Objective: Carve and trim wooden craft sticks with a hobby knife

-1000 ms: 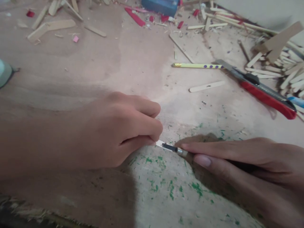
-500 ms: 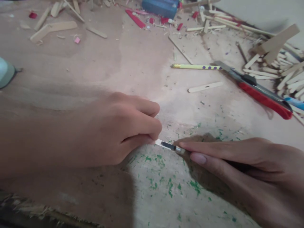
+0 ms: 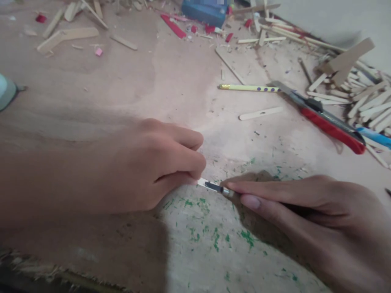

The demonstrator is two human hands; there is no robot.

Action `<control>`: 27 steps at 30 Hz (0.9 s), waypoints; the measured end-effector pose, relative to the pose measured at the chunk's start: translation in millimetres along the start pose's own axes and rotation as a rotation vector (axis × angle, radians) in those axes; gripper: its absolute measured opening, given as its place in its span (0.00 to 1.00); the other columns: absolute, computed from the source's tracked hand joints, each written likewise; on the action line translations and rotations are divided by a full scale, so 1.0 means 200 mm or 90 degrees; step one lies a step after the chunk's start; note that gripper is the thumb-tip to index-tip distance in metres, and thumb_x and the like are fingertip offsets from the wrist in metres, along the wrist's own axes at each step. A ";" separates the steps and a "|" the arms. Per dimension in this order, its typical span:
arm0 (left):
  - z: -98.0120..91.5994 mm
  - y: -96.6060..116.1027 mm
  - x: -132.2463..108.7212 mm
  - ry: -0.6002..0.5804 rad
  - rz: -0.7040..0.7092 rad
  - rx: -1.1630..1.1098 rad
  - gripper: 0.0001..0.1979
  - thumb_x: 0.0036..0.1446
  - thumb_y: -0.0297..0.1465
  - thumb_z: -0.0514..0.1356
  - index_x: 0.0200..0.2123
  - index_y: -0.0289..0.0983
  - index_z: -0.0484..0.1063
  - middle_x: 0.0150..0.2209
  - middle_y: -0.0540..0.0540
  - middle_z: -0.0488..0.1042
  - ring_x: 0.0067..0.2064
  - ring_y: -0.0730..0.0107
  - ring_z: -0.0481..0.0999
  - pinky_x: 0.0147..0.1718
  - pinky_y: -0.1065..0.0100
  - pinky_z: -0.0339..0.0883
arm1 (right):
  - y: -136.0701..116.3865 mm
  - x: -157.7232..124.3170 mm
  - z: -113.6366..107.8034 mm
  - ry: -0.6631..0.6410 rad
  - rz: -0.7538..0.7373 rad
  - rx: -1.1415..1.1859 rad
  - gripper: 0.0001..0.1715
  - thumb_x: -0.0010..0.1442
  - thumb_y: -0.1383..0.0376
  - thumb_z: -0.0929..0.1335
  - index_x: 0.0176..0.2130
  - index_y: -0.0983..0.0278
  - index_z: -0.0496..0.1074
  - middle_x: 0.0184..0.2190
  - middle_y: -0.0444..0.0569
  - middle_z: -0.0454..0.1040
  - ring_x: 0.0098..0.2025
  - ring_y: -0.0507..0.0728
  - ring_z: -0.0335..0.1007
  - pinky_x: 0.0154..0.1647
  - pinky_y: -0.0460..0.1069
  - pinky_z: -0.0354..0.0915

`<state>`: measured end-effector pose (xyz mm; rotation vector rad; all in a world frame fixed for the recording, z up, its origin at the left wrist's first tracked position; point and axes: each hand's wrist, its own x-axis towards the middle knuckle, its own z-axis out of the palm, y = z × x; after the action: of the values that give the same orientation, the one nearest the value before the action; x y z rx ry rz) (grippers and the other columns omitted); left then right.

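My left hand [image 3: 171, 156] rests on the table with its fingers curled closed, thumb and forefinger pinching one end of a small pale strip [image 3: 200, 181]. From the right, my right hand [image 3: 293, 207] pinches a slim tool with a silver collar [image 3: 226, 191] between thumb and forefinger. Its dark narrow tip [image 3: 214, 186] lies over the strip, just short of my left fingertips. The exact kind of tool is unclear, and most of its handle is hidden by my right hand. Green paint specks [image 3: 218, 236] mark the tabletop below.
A red and black utility knife [image 3: 332, 126] lies at right, its blade touching a yellow pencil [image 3: 249, 88]. Near them are a single craft stick [image 3: 261, 113] and a pile of sticks [image 3: 366, 99]. A blue box [image 3: 205, 12] and red scraps stand at the back.
The view has shifted slightly, so the things at right appear a little further left. Both hands keep the same grip, and the tool's tip stays over the strip.
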<state>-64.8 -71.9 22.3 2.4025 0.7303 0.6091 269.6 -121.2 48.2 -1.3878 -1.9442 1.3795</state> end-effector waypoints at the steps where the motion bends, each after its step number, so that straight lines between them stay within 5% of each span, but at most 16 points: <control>1: 0.00 0.00 0.00 -0.004 0.006 -0.004 0.19 0.86 0.22 0.61 0.38 0.42 0.81 0.38 0.52 0.80 0.37 0.69 0.79 0.38 0.61 0.66 | 0.00 0.00 0.00 -0.002 0.000 -0.003 0.10 0.85 0.50 0.81 0.59 0.34 0.98 0.33 0.41 0.91 0.28 0.55 0.84 0.24 0.45 0.77; 10: 0.00 -0.01 0.00 0.000 0.006 0.003 0.18 0.83 0.20 0.63 0.38 0.42 0.81 0.37 0.53 0.79 0.35 0.70 0.77 0.37 0.62 0.65 | 0.01 -0.01 0.01 -0.003 -0.043 -0.196 0.32 0.71 0.33 0.87 0.63 0.46 0.98 0.36 0.53 0.92 0.42 0.70 0.93 0.29 0.54 0.87; 15: 0.01 -0.01 0.01 0.023 0.013 -0.017 0.19 0.83 0.20 0.61 0.37 0.41 0.82 0.36 0.52 0.78 0.35 0.69 0.78 0.35 0.62 0.64 | -0.03 -0.01 0.00 -0.016 -0.067 -0.207 0.29 0.72 0.35 0.86 0.63 0.44 0.98 0.36 0.52 0.92 0.42 0.70 0.92 0.30 0.55 0.87; 19: 0.02 -0.01 0.01 0.007 -0.004 -0.002 0.20 0.83 0.20 0.61 0.37 0.42 0.82 0.36 0.51 0.79 0.35 0.68 0.78 0.36 0.62 0.65 | -0.08 0.02 0.00 -0.017 -0.011 -0.116 0.16 0.84 0.44 0.80 0.57 0.45 0.99 0.41 0.50 0.95 0.38 0.63 0.91 0.30 0.51 0.85; 24: 0.02 -0.01 0.00 0.006 0.002 -0.010 0.21 0.86 0.22 0.60 0.37 0.42 0.83 0.35 0.51 0.77 0.34 0.69 0.77 0.34 0.63 0.63 | -0.07 0.04 0.01 -0.038 0.013 -0.054 0.23 0.88 0.45 0.76 0.49 0.52 0.98 0.28 0.45 0.86 0.26 0.55 0.79 0.24 0.47 0.74; 27: 0.01 -0.01 0.00 0.001 0.003 0.005 0.20 0.87 0.22 0.61 0.39 0.41 0.85 0.36 0.51 0.78 0.34 0.70 0.77 0.34 0.64 0.64 | -0.05 0.03 0.01 -0.014 -0.027 -0.056 0.18 0.88 0.49 0.76 0.53 0.49 0.99 0.36 0.45 0.93 0.31 0.56 0.88 0.30 0.46 0.82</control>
<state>-64.9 -72.1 19.1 2.4123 0.7292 0.6105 260.4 -116.4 55.0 -1.3668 -2.0591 1.3088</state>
